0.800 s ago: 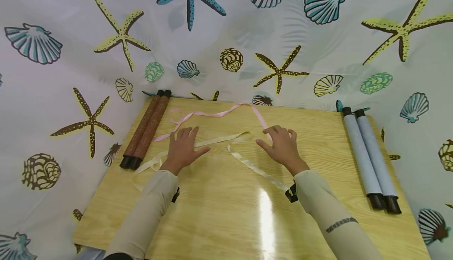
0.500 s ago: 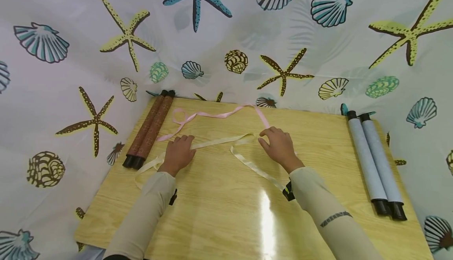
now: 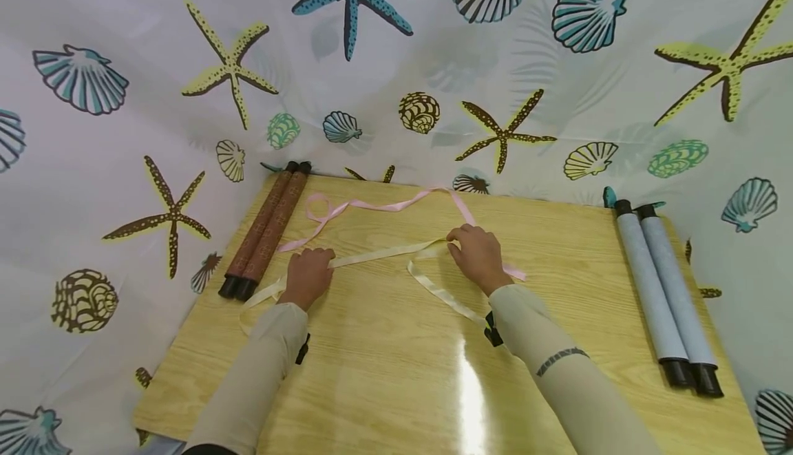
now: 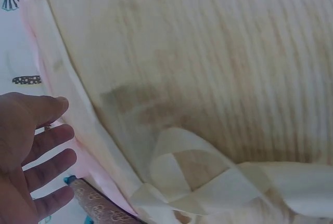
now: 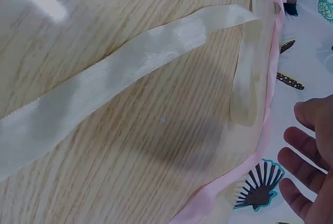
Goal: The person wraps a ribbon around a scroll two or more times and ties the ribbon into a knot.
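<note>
A cream satin ribbon [image 3: 387, 252] lies in loose bends across the wooden table, with a looped bunch [image 4: 192, 182] clear in the left wrist view. My left hand [image 3: 308, 277] hovers at the ribbon's left stretch, fingers bent; the left wrist view shows a gap between thumb and fingers, and no ribbon in it. Close to the ribbon's right-hand fold [image 5: 247, 78] is my right hand [image 3: 478, 255], fingers loosely bent and apart from the ribbon in the right wrist view. Behind both hands a pink ribbon [image 3: 384, 206] winds along, partly hidden under the right hand.
Two brown patterned rolls with black ends [image 3: 266, 228] lie at the table's left edge. Two pale grey-blue rolls [image 3: 665, 290] lie along the right edge. A white cloth [image 3: 372, 159] printed with shells and starfish hangs behind the wooden table [image 3: 384, 372].
Both hands have come down toward the cream ribbon, and their spread fingers have bent inward. The right hand has shifted left, uncovering a pink ribbon end. The head view has tilted slightly.
</note>
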Motion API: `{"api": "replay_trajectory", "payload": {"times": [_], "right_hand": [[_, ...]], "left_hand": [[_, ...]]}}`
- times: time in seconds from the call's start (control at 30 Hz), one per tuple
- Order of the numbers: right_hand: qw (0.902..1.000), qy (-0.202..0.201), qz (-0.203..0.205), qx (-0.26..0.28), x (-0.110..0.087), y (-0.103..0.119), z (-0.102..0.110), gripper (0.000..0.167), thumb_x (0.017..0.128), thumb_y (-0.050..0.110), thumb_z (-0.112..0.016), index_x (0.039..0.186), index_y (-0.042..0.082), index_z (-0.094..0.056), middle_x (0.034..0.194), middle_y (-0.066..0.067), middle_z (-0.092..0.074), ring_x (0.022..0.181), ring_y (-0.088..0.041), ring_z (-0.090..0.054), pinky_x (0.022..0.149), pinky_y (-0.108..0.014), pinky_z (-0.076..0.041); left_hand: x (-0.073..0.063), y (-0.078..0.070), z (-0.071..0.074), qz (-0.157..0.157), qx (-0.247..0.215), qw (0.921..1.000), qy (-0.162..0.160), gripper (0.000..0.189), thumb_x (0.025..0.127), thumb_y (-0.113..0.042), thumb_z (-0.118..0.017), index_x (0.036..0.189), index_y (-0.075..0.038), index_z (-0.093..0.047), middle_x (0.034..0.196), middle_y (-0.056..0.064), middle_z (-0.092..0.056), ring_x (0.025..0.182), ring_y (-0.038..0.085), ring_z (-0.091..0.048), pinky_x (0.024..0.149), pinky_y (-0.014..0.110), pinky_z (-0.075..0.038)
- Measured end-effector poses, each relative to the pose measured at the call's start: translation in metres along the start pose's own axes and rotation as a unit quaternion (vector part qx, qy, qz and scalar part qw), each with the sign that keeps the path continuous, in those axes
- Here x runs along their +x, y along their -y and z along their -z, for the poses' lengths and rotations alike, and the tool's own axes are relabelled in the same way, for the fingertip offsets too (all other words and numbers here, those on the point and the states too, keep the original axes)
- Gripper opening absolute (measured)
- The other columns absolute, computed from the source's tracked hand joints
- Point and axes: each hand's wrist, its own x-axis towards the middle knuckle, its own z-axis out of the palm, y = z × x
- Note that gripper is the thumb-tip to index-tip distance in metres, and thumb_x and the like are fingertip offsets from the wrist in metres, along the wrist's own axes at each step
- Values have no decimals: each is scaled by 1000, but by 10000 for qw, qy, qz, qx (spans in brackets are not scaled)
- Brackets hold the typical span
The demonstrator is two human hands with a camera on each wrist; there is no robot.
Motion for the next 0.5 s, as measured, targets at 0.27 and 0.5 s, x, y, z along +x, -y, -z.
{"api": "replay_trajectory", "payload": {"times": [0.27, 0.5], "right_hand": [[9997, -50, -107, -192, 19, 6, -17, 20, 96, 22, -67, 113, 15, -74, 111, -7, -73, 96, -30, -68, 76, -47, -56], [9988, 306, -145, -360, 31, 9, -29, 24, 96, 20, -66, 119, 16, -72, 117, -7, -72, 100, -31, -68, 78, -47, -56]], "left_hand": [[-1, 18, -15, 285, -35, 9995, -166, 21, 96, -17, -66, 116, -11, -70, 105, 12, -75, 95, 35, -68, 90, 57, -52], [-3, 29, -18, 476, 45, 9988, 34, 13, 98, -18, -63, 108, -10, -68, 102, 13, -73, 96, 36, -66, 90, 58, -51]]}}
